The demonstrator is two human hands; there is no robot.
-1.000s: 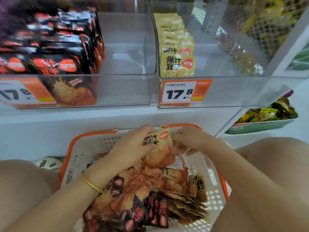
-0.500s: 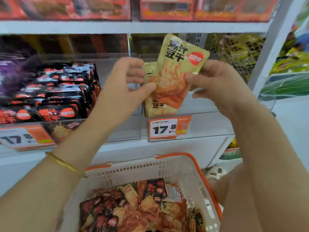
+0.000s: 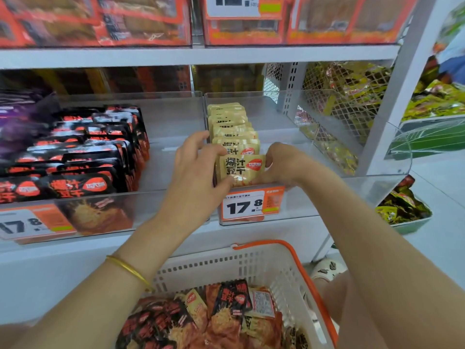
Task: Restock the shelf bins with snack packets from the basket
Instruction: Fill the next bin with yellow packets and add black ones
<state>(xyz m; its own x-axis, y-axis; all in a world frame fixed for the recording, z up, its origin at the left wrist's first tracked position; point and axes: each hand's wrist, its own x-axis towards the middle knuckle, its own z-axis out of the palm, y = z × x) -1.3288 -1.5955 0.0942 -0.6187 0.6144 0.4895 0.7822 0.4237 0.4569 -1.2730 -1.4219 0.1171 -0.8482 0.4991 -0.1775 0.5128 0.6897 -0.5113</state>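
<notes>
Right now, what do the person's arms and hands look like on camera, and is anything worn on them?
Both arms are bare: no sleeve shows on the left forearm or the right forearm, and there are no gloves. A thin gold-coloured bangle circles the wrist behind the left hand. The right hand and its wrist carry nothing visible. No rings show on the fingers.

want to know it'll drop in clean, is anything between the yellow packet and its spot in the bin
Nothing visible does. The left hand and right hand hold the yellow packet in the clear bin, at the front of the row of yellow packets, just behind its front wall.
</notes>
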